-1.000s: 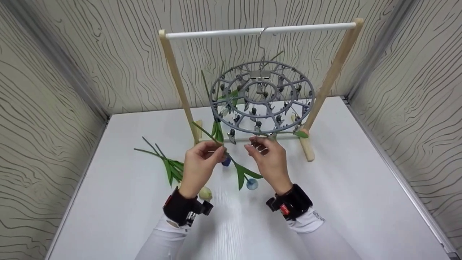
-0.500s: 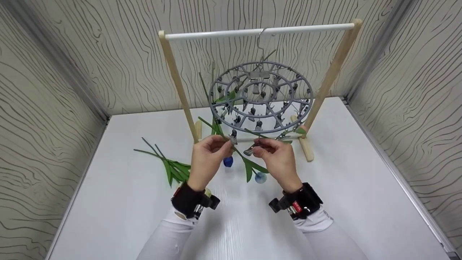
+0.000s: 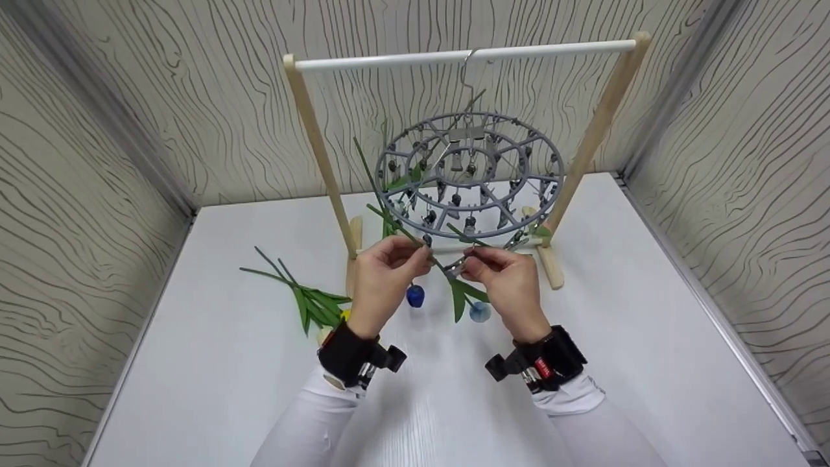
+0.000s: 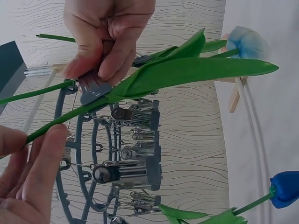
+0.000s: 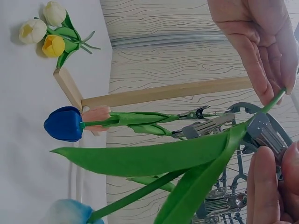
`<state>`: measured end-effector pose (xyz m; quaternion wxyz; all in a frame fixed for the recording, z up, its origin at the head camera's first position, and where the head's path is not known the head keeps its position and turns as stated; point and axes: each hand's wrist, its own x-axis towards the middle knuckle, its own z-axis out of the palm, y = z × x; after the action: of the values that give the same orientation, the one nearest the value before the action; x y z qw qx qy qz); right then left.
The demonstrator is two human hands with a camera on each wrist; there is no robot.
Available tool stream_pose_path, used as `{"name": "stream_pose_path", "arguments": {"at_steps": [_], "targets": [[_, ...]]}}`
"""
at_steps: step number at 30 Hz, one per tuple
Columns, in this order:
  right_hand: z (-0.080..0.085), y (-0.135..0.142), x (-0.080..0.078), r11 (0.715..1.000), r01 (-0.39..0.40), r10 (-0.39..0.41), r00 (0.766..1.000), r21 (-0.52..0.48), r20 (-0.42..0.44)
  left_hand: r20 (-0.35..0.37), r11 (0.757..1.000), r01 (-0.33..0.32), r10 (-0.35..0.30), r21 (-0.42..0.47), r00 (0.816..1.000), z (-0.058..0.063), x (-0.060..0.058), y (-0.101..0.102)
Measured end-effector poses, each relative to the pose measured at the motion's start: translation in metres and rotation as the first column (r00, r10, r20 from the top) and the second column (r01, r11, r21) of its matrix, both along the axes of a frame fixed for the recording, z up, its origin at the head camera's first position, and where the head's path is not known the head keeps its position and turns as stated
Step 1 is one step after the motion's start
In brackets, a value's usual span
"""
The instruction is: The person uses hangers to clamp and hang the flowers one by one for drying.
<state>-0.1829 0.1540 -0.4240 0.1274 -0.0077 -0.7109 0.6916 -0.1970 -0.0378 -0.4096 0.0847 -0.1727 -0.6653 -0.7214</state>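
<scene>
My left hand (image 3: 392,269) pinches the green stem of a light blue tulip (image 3: 480,312) between thumb and fingers. The flower hangs down to the right with two long leaves (image 4: 196,74). In my right hand (image 3: 509,288) is a grey clip (image 4: 95,89), pinched by thumb and fingers. The clip's broad tips overlap the stem near the leaf base in both wrist views (image 5: 264,130). This clip belongs to the round grey clip hanger (image 3: 470,235) just beyond my hands. A dark blue tulip (image 3: 415,296) hangs head down from the hanger, beside my left hand.
The hanger hooks over the white rail (image 3: 389,61) of a wooden stand (image 3: 311,136). A peach tulip (image 5: 97,117) also hangs there, with several other clips around. White and yellow tulips (image 5: 53,45) lie on the white table (image 3: 227,389) at left.
Both hands have moved to the right, the left one also slightly forward, carrying the light blue tulip. Its stem has come up to the clip in my right hand. The hanger has turned a little.
</scene>
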Motion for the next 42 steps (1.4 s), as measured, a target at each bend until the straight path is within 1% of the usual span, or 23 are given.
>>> {"name": "stream_pose_path", "arguments": {"at_steps": [7, 11, 16, 19, 22, 24, 26, 27, 28, 30, 32, 34, 36, 38, 40, 42], "targets": [[0.003, 0.004, 0.001, 1.0, 0.004, -0.004, 1.0, 0.022, 0.01, -0.028, 1.0, 0.008, -0.007, 0.011, 1.0, 0.001, -0.002, 0.007], [0.002, 0.005, -0.001, 0.999, -0.042, 0.041, 0.999, 0.012, 0.005, -0.024, 1.0, 0.005, -0.005, 0.0, 1.0, 0.001, -0.004, 0.008], [0.002, 0.009, -0.003, 0.994, -0.111, 0.111, 0.994, 0.016, 0.021, -0.006, 1.0, 0.022, -0.022, -0.015, 1.0, 0.001, -0.006, 0.008], [0.001, 0.011, -0.003, 0.991, -0.128, 0.128, 0.992, 0.026, 0.018, -0.009, 0.999, 0.034, -0.035, -0.023, 0.999, 0.002, -0.008, 0.01], [0.001, 0.012, -0.004, 0.992, -0.122, 0.122, 0.992, 0.032, -0.01, -0.027, 0.999, 0.039, -0.04, -0.034, 0.999, 0.001, -0.01, 0.013], [0.0, 0.012, -0.003, 0.993, -0.1, 0.103, 0.994, 0.066, -0.042, -0.032, 0.998, 0.038, -0.04, -0.045, 0.999, 0.0, -0.011, 0.015], [-0.003, 0.012, -0.001, 0.99, -0.055, 0.065, 0.995, 0.132, -0.079, -0.031, 0.997, 0.028, -0.03, -0.065, 0.999, -0.002, -0.012, 0.016], [-0.005, 0.012, 0.0, 0.984, -0.023, 0.041, 0.994, 0.178, -0.099, -0.029, 0.997, 0.021, -0.024, -0.076, 0.999, -0.002, -0.012, 0.016], [-0.007, 0.012, 0.002, 0.974, 0.015, 0.013, 0.993, 0.225, -0.12, -0.025, 0.996, 0.014, -0.016, -0.089, 1.0, -0.003, -0.012, 0.016], [-0.012, 0.013, 0.005, 0.944, 0.108, -0.053, 0.982, 0.31, -0.179, -0.018, 0.994, 0.002, -0.004, -0.111, 1.0, -0.004, -0.012, 0.017], [-0.018, 0.014, 0.009, 0.915, 0.189, -0.104, 0.964, 0.356, -0.244, -0.012, 0.991, -0.006, 0.004, -0.132, 1.0, -0.004, -0.012, 0.017], [-0.024, 0.017, 0.012, 0.891, 0.253, -0.134, 0.94, 0.378, -0.313, -0.005, 0.989, -0.01, 0.009, -0.148, 1.0, -0.006, -0.013, 0.017], [-0.029, 0.02, 0.014, 0.878, 0.286, -0.138, 0.918, 0.383, -0.371, -0.003, 0.987, -0.018, 0.017, -0.159, 1.0, -0.008, -0.014, 0.016], [-0.032, 0.024, 0.016, 0.872, 0.298, -0.124, 0.902, 0.388, -0.413, 0.0, 0.986, -0.029, 0.03, -0.164, 1.0, -0.012, -0.016, 0.015], [-0.036, 0.028, 0.018, 0.864, 0.304, -0.11, 0.892, 0.401, -0.439, -0.003, 0.985, -0.046, 0.046, -0.166, 0.999, -0.015, -0.017, 0.014], [-0.039, 0.032, 0.02, 0.853, 0.299, -0.088, 0.89, 0.427, -0.447, -0.009, 0.986, -0.054, 0.053, -0.159, 0.999, -0.018, -0.018, 0.012]]}}
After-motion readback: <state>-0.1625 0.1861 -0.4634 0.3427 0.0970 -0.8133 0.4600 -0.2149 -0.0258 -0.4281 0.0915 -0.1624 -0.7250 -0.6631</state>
